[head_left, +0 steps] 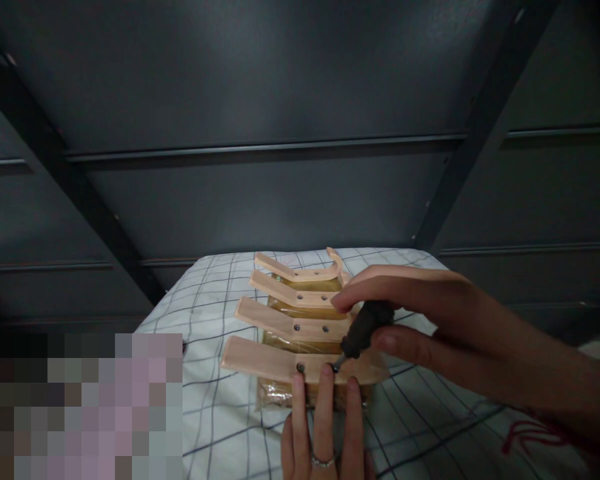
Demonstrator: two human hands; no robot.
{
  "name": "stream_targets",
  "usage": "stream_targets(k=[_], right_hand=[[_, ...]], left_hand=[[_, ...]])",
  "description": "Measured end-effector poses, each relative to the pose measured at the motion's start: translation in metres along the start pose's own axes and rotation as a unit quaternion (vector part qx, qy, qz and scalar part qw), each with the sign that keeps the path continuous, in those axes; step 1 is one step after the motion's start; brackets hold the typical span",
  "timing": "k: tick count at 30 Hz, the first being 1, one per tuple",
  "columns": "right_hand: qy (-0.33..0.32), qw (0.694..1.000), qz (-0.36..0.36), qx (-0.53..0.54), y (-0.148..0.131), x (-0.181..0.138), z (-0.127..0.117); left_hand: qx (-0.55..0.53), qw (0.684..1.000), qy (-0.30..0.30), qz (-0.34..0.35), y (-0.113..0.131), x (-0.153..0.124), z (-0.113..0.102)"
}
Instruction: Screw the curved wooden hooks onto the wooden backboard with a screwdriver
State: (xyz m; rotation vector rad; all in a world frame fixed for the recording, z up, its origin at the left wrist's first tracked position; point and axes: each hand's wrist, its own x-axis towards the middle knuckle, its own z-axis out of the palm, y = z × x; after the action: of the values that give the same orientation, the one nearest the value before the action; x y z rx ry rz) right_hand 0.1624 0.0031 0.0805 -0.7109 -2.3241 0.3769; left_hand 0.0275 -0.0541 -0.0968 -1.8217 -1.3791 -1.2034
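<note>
My right hand (405, 300) grips a short screwdriver (367, 327) with a dark handle. Its tip meets the right-hand screw of the nearest light wooden hook (265, 360). My left hand (325, 427), with a ring on one finger, lies with fingers stretched out and their tips pressed on that hook's near edge. Several similar bent wooden pieces lie behind it in a row, among them a second hook (265, 317) and a far one with a curled end (335, 260). Dark screws show in them. Beneath them is a brown block in clear wrapping (280, 393).
Everything lies on a white checked cloth (205, 313) over a soft-looking surface. Dark grey panels (260, 200) with slanted beams rise behind it. A pixelated patch covers the lower left. A red cord (530, 433) is near my right wrist.
</note>
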Motion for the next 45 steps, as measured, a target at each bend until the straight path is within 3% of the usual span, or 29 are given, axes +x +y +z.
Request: stream_targets(k=[11, 17, 24, 27, 31, 36, 42, 45], right_hand=[[0.08, 0.995, 0.05, 0.006, 0.001, 0.005, 0.012], [0.146, 0.989, 0.001, -0.034, 0.005, 0.005, 0.022], [0.021, 0.995, -0.056, -0.08, 0.003, 0.0, 0.005], [0.029, 0.996, -0.044, -0.069, 0.002, -0.001, 0.004], [0.085, 0.996, -0.008, -0.003, 0.002, 0.003, 0.013], [0.119, 0.992, -0.023, -0.041, 0.0, 0.006, 0.015], [0.042, 0.996, -0.062, -0.058, 0.001, 0.004, 0.006], [0.037, 0.995, -0.061, -0.076, 0.002, 0.005, 0.006]], left_hand=[[-0.007, 1.0, -0.002, 0.004, -0.001, 0.0, 0.001], [0.002, 0.999, -0.034, 0.023, -0.004, -0.001, -0.004], [0.01, 1.0, -0.024, 0.013, -0.002, 0.0, -0.002], [0.006, 1.0, -0.018, 0.008, -0.001, 0.0, -0.001], [0.009, 0.999, -0.034, 0.021, -0.004, 0.0, -0.003], [0.016, 0.997, -0.059, 0.038, -0.007, 0.001, -0.008], [0.025, 0.996, -0.075, 0.051, -0.01, -0.001, -0.01], [0.029, 0.995, -0.066, 0.061, -0.011, -0.001, -0.009]])
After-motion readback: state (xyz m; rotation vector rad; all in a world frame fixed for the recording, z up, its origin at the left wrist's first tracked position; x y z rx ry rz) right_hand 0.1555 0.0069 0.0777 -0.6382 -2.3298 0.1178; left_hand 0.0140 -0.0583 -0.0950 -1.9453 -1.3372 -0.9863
